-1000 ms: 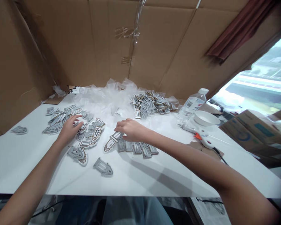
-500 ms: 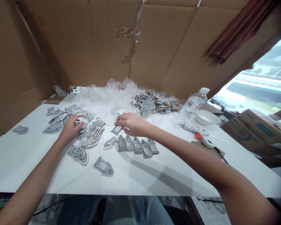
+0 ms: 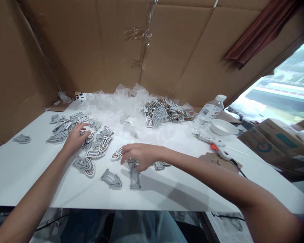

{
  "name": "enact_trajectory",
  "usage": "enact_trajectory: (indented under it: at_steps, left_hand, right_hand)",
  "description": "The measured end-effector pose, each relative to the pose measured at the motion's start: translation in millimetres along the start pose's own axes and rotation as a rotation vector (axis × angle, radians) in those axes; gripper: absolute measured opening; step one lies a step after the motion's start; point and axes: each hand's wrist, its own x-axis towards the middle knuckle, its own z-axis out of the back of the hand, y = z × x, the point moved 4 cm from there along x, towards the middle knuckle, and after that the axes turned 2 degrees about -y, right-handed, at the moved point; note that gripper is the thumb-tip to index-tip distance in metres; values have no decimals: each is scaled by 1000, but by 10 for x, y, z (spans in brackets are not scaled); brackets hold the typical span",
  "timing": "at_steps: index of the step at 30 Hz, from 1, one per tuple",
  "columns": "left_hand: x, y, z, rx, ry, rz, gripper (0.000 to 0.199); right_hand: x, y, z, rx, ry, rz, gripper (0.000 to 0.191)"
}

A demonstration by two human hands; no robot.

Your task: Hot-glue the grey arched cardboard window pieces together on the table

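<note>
Flat arch-shaped pieces, grey on one face and white with brown scrollwork on the other, lie about the white table. My right hand (image 3: 140, 156) bends over the row in the middle, fingertips at the top end of a grey arch-shaped piece (image 3: 135, 178) that points away from me. This hand covers much of the row; a few row pieces (image 3: 159, 165) show past the wrist. My left hand (image 3: 77, 137) rests at the left pile, fingers apart, beside a brown-patterned piece (image 3: 90, 136). Another grey piece (image 3: 111, 179) lies alone near the front.
A heap of such pieces (image 3: 164, 112) lies at the back, beside crumpled clear plastic (image 3: 114, 103). On the right are a water bottle (image 3: 209, 113), a white bowl (image 3: 223, 127) and a glue gun (image 3: 219, 150) with a cord. Cardboard walls (image 3: 111, 44) enclose the back and left.
My right hand has come toward me with a grey piece, from above the row to over it; that piece now lies below the row. My left hand has barely moved.
</note>
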Motion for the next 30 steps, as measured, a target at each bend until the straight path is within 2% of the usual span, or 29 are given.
enact_trajectory:
  at_steps: [4,8,11,14,19,22,24,26,30]
  left_hand:
    - [0,5,1,-1,7,-1,40]
    - [-3,-2,10,0,7,6,40]
    - [-6,-19,22,-1,8,16,41]
    - [-12,-42,31,2,13,25,41]
    - [-23,-37,38,8,13,38,41]
    - [-23,-10,38,14,5,43,40]
    - [-19,2,33,15,5,41,41]
    - [-13,4,27,13,9,38,41]
    - [-8,-4,24,8,14,40,42]
  right_hand:
    - [303,-142,9,-172,-80,-162,46]
    - [539,-143,-104,-306,-14,-143,28]
    - [590,-135,-100,-313,-51,-171,16]
    - [547,-164,2,-300,-129,-241,18]
    - [217,-236,291,-181,-339,-387,31]
    - [-161,-240,358,193,-469,-503,39]
    - [-406,-202,259,430,-403,-590,33]
    - [-601,-133,84,574,-266,-673,31]
    - [-773,-21,-209,623,-106,-759,35]
